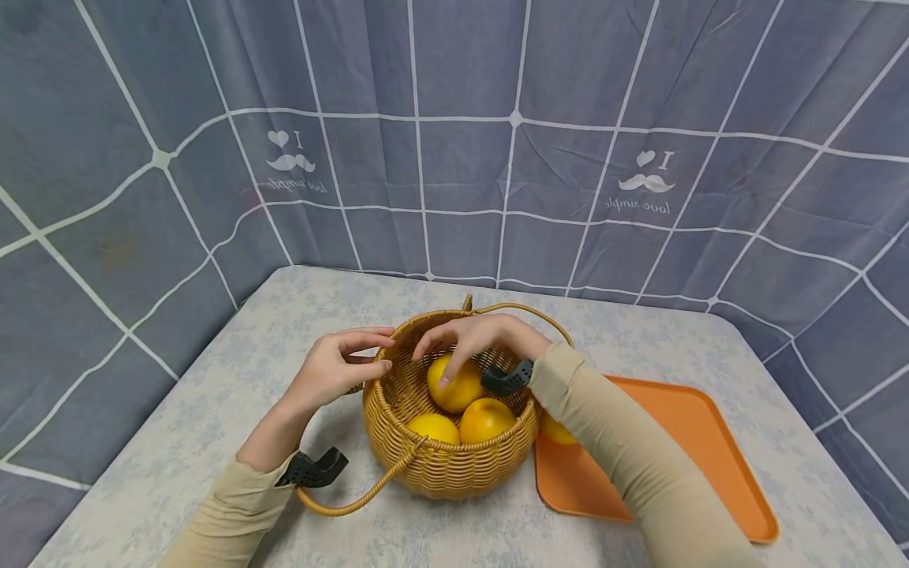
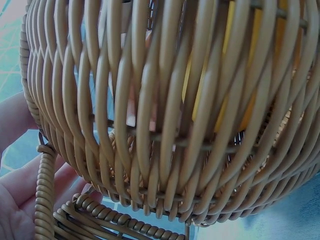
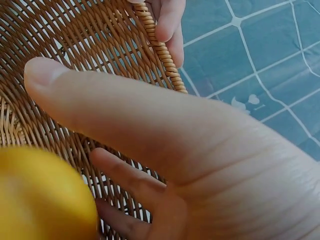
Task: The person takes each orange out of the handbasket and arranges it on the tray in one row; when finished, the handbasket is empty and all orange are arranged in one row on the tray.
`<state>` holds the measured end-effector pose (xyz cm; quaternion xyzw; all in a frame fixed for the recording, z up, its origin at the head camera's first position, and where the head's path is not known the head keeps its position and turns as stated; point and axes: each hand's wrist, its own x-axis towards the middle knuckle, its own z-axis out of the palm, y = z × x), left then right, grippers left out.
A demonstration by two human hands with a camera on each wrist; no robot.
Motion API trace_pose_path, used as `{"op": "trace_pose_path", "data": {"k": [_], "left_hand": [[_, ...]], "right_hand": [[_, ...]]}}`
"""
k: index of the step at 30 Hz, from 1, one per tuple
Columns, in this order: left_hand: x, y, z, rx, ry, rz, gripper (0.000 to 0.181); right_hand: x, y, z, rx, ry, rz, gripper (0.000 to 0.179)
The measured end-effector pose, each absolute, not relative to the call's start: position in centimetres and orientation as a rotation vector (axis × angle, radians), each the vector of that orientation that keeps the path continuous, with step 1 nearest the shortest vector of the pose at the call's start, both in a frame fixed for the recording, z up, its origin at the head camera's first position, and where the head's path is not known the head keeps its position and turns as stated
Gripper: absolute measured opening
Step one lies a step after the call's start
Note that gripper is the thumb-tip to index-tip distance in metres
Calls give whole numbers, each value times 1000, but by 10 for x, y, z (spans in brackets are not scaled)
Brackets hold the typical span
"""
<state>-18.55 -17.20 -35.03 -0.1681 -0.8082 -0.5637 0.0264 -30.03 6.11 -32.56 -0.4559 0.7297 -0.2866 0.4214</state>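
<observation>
A round wicker basket holds three yellow round fruits, one fruit toward the back and two at the front, a fruit and a fruit. My left hand holds the basket's left rim, thumb over the edge and fingers along the outside. In the left wrist view that hand is partly behind the wicker handle. Inside the basket, my right hand hovers around the back fruit with thumb and fingers spread. The right wrist view shows its thumb apart from the fruit; contact by the other fingers is unclear.
An orange tray lies right of the basket, partly under my right sleeve. Another yellow fruit sits at its left side, half hidden. One basket handle hangs toward the front left. A checked curtain rises behind the table.
</observation>
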Motion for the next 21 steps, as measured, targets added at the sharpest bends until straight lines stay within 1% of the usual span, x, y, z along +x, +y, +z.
{"op": "trace_pose_path", "data": {"k": [7, 13, 21], "left_hand": [[-185, -171, -350, -523, -2490, -1719, 28], [-185, -170, -349, -517, -2494, -1725, 28], [-183, -171, -350, -501, -2503, -1751, 30]], "right_hand": [[-298, 61, -327, -1094, 1884, -635, 60], [-298, 59, -329, -1059, 1868, -601, 66], [-298, 59, -328, -1109, 1927, -441, 72]]}}
